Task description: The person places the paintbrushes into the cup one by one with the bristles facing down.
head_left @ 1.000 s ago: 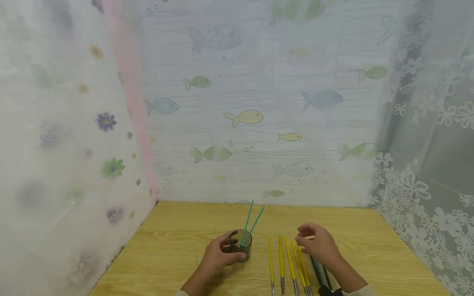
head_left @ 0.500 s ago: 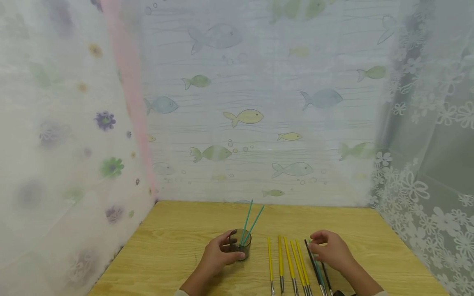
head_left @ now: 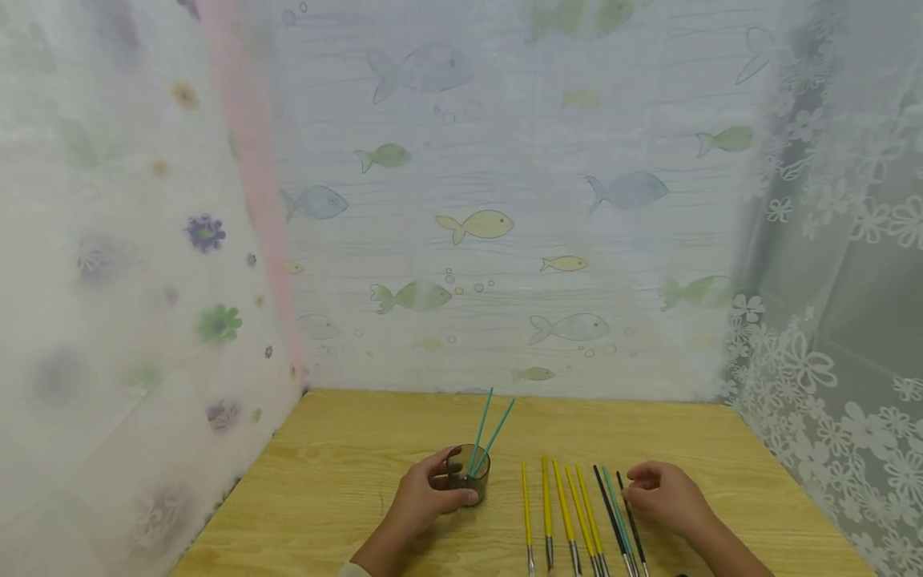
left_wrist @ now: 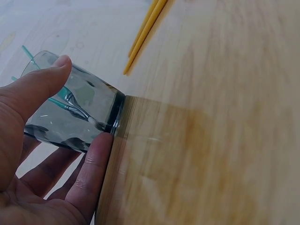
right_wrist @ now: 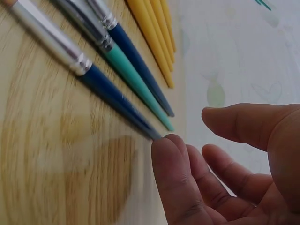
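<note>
A smoky clear glass (head_left: 482, 482) stands on the wooden table, and my left hand (head_left: 421, 501) grips it around its side. Inside lean two teal-handled paintbrushes (head_left: 484, 433), bristles down, as the left wrist view also shows. My right hand (head_left: 671, 498) is beside the rightmost dark-blue-handled paintbrush (head_left: 631, 517), holding nothing. In the right wrist view a fingertip (right_wrist: 168, 152) is at the handle end of that dark-blue brush (right_wrist: 115, 101); I cannot tell whether they touch. The thumb (right_wrist: 243, 119) stands apart. Left of it lie a teal-handled paintbrush (head_left: 618, 513) and another dark-blue one (head_left: 608, 503).
Several yellow-handled paintbrushes (head_left: 547, 505) lie in a row between the glass and the darker brushes, handles pointing away from me. A fish-printed curtain (head_left: 476, 304) hangs at the table's (head_left: 346, 449) back edge. Flowered curtains (head_left: 209, 320) flank both sides.
My right hand has moved right and slightly nearer me, from over the yellow brushes to the rightmost dark-blue brush, uncovering the darker brushes. The left hand and glass have stayed put.
</note>
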### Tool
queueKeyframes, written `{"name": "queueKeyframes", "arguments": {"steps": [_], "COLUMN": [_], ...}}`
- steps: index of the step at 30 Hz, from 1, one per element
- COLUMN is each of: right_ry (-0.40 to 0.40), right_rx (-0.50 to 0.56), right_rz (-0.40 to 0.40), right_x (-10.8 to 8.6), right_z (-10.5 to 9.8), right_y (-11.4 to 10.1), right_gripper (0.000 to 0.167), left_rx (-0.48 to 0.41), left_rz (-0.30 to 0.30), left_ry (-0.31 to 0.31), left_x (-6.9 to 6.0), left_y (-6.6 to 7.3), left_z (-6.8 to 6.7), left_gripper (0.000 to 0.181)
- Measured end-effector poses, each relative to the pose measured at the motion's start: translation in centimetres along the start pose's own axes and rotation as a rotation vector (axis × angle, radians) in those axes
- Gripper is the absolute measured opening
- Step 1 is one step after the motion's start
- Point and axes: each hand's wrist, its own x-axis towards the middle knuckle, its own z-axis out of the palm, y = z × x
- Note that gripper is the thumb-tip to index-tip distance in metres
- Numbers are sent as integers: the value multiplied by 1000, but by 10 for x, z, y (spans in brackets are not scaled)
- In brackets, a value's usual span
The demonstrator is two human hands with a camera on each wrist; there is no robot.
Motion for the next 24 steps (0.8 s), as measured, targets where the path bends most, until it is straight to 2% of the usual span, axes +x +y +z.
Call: {"name": "queueKeyframes", "arguments": {"steps": [6,10,17,24], "right_ry": [-19,-25,-49,-41], "right_rx": [47,40,-1,-59], "right_rz": [62,86,74,74], "right_x": [-1,1,2,5], "right_z": [-4,-4,-3,1], "right_y": [5,9,8,6], "right_gripper": [40,41,39,41], "left_rx": [21,37,23,7], "left_rz": [3,10,15,15], "left_ry": [3,7,7,3], "left_x": [1,0,0,1], "left_y": [0,0,0,-3], "left_z": [0,0,0,0], "left_gripper": [87,88,86,87]}}
